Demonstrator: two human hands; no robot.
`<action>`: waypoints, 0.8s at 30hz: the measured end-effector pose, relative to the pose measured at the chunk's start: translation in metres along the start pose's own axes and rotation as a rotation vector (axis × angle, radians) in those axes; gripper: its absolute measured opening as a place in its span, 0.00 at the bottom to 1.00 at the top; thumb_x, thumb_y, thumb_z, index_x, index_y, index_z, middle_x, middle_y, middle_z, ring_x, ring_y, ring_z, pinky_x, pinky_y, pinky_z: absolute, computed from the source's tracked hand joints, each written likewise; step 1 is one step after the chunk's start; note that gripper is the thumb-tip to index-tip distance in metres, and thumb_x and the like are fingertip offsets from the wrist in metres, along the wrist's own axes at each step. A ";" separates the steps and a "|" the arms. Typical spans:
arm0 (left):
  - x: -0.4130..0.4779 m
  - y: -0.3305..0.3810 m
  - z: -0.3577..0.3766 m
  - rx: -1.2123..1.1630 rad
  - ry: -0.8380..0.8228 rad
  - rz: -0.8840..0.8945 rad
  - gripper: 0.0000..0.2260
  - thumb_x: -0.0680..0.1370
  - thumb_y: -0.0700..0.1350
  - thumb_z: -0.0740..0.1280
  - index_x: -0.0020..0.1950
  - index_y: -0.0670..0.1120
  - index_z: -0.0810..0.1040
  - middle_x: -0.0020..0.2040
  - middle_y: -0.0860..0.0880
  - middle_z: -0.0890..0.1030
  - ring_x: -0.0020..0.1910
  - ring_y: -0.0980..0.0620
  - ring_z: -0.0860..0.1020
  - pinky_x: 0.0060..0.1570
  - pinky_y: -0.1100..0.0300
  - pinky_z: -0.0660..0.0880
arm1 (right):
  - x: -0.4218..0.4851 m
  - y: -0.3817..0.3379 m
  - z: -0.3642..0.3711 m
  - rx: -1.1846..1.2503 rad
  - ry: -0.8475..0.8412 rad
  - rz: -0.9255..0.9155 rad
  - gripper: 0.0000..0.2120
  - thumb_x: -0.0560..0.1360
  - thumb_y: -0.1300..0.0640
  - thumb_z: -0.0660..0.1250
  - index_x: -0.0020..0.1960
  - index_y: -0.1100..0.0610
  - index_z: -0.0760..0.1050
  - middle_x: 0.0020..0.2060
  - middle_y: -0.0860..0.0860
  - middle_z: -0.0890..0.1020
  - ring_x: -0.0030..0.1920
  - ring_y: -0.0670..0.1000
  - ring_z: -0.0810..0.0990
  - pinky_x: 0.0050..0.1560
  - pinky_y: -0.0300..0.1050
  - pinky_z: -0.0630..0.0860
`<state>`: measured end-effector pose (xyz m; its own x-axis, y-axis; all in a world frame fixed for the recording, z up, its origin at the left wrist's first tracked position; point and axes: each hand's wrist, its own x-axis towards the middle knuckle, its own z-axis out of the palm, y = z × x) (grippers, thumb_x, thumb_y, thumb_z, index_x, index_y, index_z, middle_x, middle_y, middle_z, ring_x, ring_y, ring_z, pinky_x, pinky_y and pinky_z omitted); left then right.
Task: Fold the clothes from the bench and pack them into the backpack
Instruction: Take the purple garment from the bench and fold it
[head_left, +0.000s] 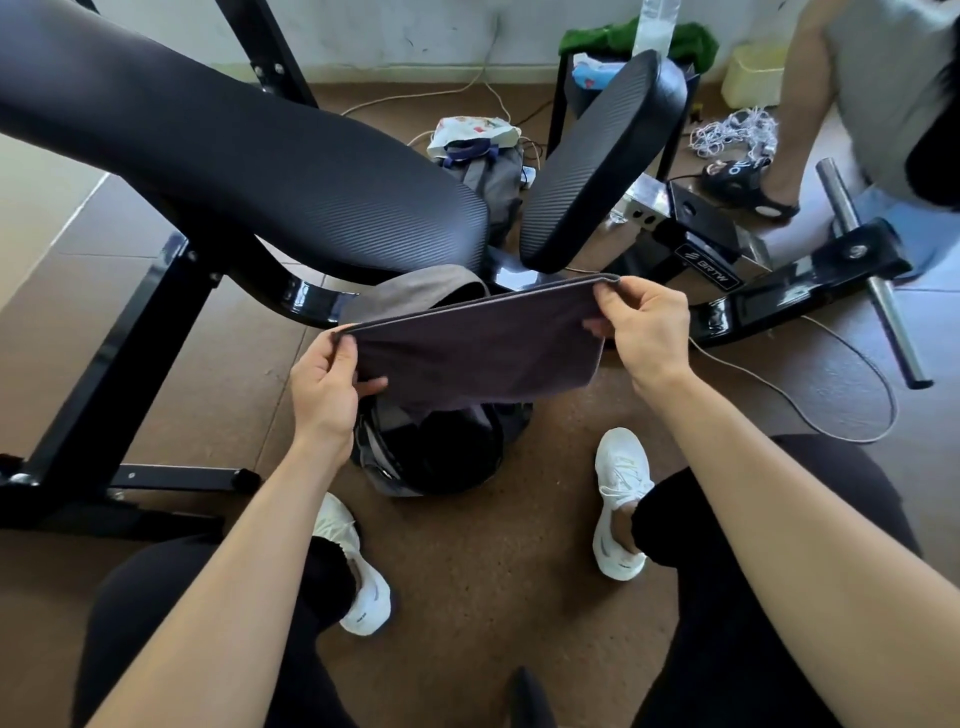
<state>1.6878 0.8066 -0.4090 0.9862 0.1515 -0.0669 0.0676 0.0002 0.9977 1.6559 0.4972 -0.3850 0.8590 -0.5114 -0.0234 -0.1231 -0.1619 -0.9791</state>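
Holding a folded dark grey garment (478, 348) stretched between both hands, the person is sitting with knees apart above the floor (467, 571). The left hand (332, 374) is pinching the garment's left upper corner, thumb on the near face and fingers curled behind the cloth. The right hand (644, 327) is gripping the right upper corner in the same manner, thumb on top of the folded edge. The garment is hanging level, in the air, its top edge showing doubled layers. Directly below it, the backpack (441, 457) is standing on the floor between the person's white shoes (621, 499), its mouth open and dark inside; the garment's lower edge is covering part of that opening. A grey flap (415, 291) is showing behind the garment's upper edge. The counter (234, 166), a black padded weight bench, is extending from upper left, with a second pad (597, 161) to its right. A second person's leg (800, 104) is visible at upper right.
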 end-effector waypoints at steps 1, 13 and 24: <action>0.001 0.000 0.000 -0.044 0.004 -0.011 0.11 0.87 0.39 0.58 0.54 0.47 0.80 0.49 0.50 0.81 0.46 0.58 0.79 0.46 0.61 0.82 | 0.000 0.001 0.003 0.028 -0.010 -0.014 0.07 0.79 0.57 0.70 0.45 0.52 0.86 0.41 0.57 0.86 0.41 0.51 0.85 0.47 0.56 0.84; 0.001 0.000 0.001 0.008 0.025 0.007 0.11 0.86 0.40 0.58 0.55 0.45 0.81 0.50 0.50 0.82 0.48 0.56 0.80 0.51 0.62 0.80 | 0.001 -0.002 0.007 -0.029 0.012 -0.009 0.06 0.79 0.56 0.71 0.44 0.52 0.85 0.37 0.48 0.85 0.35 0.45 0.81 0.43 0.44 0.82; 0.002 0.001 0.005 0.053 0.141 -0.059 0.03 0.80 0.44 0.72 0.49 0.51 0.84 0.45 0.52 0.85 0.46 0.54 0.81 0.47 0.60 0.78 | 0.012 0.005 0.016 -0.208 0.187 -0.005 0.08 0.75 0.49 0.74 0.42 0.52 0.82 0.33 0.45 0.81 0.37 0.46 0.79 0.48 0.49 0.82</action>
<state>1.6910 0.8024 -0.4084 0.9495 0.2902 -0.1195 0.1363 -0.0382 0.9899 1.6735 0.5043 -0.3932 0.7556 -0.6539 0.0375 -0.2351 -0.3243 -0.9163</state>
